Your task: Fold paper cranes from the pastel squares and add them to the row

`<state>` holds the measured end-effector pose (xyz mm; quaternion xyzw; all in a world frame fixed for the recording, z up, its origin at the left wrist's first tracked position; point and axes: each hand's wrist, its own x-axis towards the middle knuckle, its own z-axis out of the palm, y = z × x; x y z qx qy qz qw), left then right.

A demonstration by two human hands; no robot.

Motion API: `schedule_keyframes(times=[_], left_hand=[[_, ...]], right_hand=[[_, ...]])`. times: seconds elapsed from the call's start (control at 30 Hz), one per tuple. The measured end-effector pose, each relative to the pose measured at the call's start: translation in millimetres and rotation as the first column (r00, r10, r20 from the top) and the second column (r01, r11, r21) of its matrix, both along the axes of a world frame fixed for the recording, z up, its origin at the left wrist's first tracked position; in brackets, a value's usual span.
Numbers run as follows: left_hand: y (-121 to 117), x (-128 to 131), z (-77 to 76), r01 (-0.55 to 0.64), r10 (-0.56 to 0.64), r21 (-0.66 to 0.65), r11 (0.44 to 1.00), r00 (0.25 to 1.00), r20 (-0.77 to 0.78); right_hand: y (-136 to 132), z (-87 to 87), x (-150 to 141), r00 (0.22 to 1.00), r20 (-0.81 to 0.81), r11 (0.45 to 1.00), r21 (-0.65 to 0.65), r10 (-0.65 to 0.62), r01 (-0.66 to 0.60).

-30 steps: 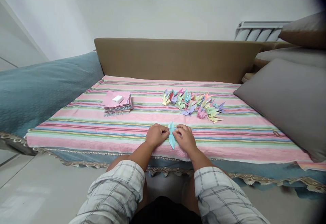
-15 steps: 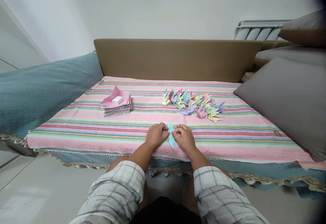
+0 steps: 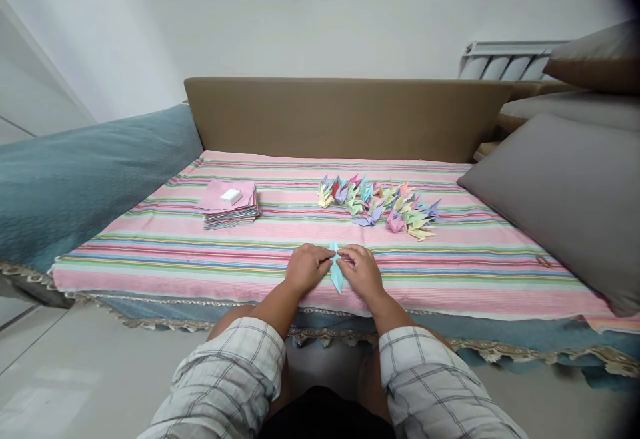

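Observation:
A light-blue piece of folded origami paper (image 3: 337,280), narrow and diamond-shaped, lies on the striped cloth right in front of me. My left hand (image 3: 306,269) pinches its left edge between thumb and fingers. From the other side my right hand (image 3: 361,271) grips the right edge, thumb and forefinger near the middle. The fingertips almost meet across the paper and cover part of its upper half. Beyond my hands, a cluster of folded paper cranes (image 3: 373,214) in many colours sits on the cloth.
A stack of coloured paper sheets (image 3: 231,218) stands at the left with a small white block (image 3: 231,196) on top. Grey cushions (image 3: 560,186) fill the right end. A brown backrest (image 3: 340,119) closes the far side, and a blue armrest (image 3: 100,172) the left.
My fingertips have shifted slightly up along the blue paper, the right forefinger now reaching further over it. The raised corner of the pink top sheet on the stack has dropped flat.

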<state>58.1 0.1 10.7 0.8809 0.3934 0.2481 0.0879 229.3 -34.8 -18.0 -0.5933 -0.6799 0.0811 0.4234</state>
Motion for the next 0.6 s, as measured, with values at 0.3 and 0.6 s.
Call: schedule_keyframes(times=[0.3, 0.6], left_hand=[[-2.3, -0.6, -0.7, -0.034, 0.037, 0.063, 0.997, 0.999, -0.040], [-4.3, 1.4, -1.5, -0.103, 0.109, 0.096, 0.990, 0.992, -0.057]], right_hand=[[0.1, -0.3, -1.2, 0.999, 0.049, 0.999, -0.024, -0.021, 0.023], [0.3, -1.3, -1.5, 0.998, 0.053, 1.000, -0.014, -0.023, 0.023]])
